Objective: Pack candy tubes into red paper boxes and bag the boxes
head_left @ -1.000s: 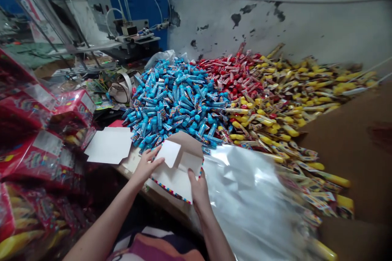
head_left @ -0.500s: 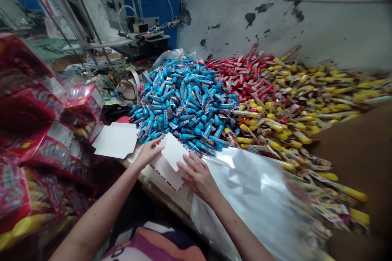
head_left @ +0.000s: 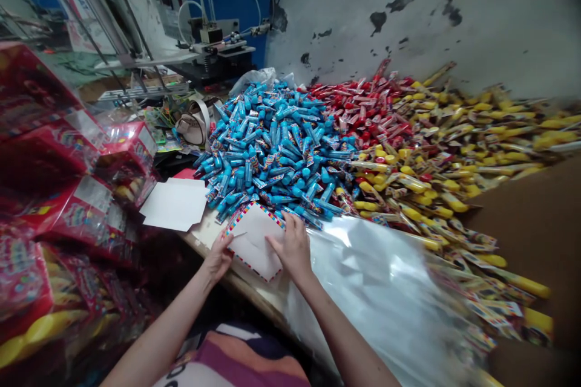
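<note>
Card blank [head_left: 254, 242], light and stiff, takes my curled left hand [head_left: 218, 257] at its edge, my right hand [head_left: 293, 248] spread on top

On your table [head_left: 204, 231] you have one carton [head_left: 254, 243], one blank [head_left: 175, 204], one left hand [head_left: 219, 257], one right hand [head_left: 293, 248], one blue heap [head_left: 267, 151], one red heap [head_left: 363, 112], and one yellow heap [head_left: 454, 175].

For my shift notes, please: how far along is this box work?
Looks done: the red printed boxes stacked at left in clear film. In hand: a white card box blank with a coloured border, under the left hand and right hand. Left: another flat white blank, plus loose heaps of blue wrapped sticks, red ones and yellow ones.
</note>
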The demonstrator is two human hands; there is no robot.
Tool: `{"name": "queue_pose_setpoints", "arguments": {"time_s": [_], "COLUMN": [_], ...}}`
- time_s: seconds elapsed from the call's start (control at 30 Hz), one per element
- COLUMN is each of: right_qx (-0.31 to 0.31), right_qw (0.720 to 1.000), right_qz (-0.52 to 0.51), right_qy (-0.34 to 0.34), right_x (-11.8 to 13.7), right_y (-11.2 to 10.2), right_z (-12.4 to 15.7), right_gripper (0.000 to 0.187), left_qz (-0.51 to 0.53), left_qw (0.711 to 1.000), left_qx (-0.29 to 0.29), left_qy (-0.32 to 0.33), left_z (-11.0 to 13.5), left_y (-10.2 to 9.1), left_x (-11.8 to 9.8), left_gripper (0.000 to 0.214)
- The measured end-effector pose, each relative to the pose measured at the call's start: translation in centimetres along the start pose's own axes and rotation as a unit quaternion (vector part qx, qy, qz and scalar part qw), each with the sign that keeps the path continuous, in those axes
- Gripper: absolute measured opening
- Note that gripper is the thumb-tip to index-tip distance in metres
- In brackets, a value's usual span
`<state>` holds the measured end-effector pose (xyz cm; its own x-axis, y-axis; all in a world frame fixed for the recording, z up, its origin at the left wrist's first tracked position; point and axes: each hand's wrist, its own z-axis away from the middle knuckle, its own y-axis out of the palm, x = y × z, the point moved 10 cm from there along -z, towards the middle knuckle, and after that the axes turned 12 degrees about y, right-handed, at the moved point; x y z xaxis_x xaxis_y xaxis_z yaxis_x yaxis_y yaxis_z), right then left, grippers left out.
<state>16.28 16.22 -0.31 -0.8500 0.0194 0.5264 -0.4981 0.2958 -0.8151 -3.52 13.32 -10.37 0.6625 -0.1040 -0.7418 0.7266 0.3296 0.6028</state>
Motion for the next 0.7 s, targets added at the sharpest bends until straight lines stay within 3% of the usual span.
{"name": "queue_pose_setpoints", "arguments": {"time_s": [0.13, 0.27, 0.37, 0.57, 0.7], "right_qx": [0.063, 0.069, 0.057, 0.047, 0.063], "right_qw": [0.997, 0.996, 0.995, 0.992, 0.991], "right_qz": [0.034, 0.058, 0.078, 0.117, 0.117], "right_qy": [0.024, 0.014, 0.004, 0.012, -0.005], "right_x": [-0.2, 0.4, 0.8, 1.1, 1.1], "right_y": [1.0, 0.9, 0.8, 1.4, 1.7], "right_z": [0.1, 0.3, 0.1, -0.9, -1.1], "right_gripper": [0.050, 0.057, 0.065, 0.059, 0.061], "left_qz": [-0.033, -0.040, -0.053, -0.058, -0.046], "left_qw": [0.999, 0.998, 0.997, 0.996, 0.996], "left_qx": [-0.030, -0.029, -0.029, -0.035, -0.015], "left_qy": [-0.014, -0.049, -0.050, -0.051, -0.072], "left_z": [0.7, 1.5, 1.7, 2.3, 2.2], "left_y": [-0.2, 0.2, 0.7, 1.2, 1.3], "left_x": [2.0, 3.6, 3.2, 1.5, 1.7], "left_gripper": [0.056, 0.047, 0.047, 0.059, 0.057]}}
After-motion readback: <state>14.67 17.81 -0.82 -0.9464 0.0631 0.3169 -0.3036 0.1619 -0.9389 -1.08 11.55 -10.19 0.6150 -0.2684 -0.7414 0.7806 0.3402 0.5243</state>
